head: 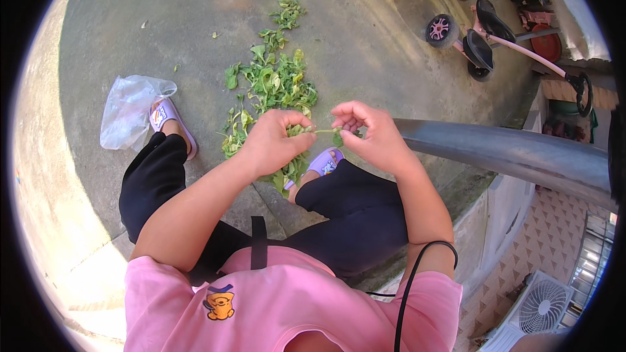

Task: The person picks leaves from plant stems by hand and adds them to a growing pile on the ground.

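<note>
My left hand (281, 142) is closed around a leafy green stalk (324, 131), whose thin stem runs across to my right side. My right hand (364, 134) pinches the stem's other end between thumb and forefinger, its other fingers curled, with a small leaf by the thumb. Leaves hang below my left hand towards a purple slipper (323, 165). Beyond both hands, a loose pile of green and yellowish leaves (279, 80) lies on the concrete ground.
A clear plastic bag (129, 110) lies at the left, against the other purple slipper (168, 120). A metal pole (489, 149) extends from beside my right hand to the right. Pink children's tricycle (481, 41) stands at the upper right. An outdoor fan unit (543, 305) is at the lower right.
</note>
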`<state>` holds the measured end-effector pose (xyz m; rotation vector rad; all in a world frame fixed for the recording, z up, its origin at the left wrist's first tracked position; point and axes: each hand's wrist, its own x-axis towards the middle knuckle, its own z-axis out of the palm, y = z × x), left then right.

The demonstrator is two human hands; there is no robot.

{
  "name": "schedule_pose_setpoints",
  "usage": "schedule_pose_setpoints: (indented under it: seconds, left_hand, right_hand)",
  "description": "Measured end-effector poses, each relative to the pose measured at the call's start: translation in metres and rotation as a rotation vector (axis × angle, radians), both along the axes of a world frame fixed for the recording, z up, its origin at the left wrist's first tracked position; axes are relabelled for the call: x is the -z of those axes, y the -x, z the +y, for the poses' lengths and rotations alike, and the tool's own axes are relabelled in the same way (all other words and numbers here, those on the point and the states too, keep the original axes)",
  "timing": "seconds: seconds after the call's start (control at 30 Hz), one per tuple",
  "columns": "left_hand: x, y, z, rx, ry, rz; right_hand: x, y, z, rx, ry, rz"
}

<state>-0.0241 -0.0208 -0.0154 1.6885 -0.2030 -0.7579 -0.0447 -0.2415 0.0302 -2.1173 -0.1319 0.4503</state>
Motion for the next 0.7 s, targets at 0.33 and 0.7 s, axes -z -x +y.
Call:
schedule_pose_setpoints:
  seconds: [0.33, 0.7]
  left_hand:
    - [-0.006, -0.006, 0.010, 0.498, -0.329, -0.241]
    - [-0.014, -0.006, 0.004, 0.000, -0.040, -0.008]
  right_hand:
    - [0.005, 0.000, -0.002, 0.161, -0.230, 0.214]
    - [0.000, 0.000, 0.004, 0.089, -0.058, 0.106]
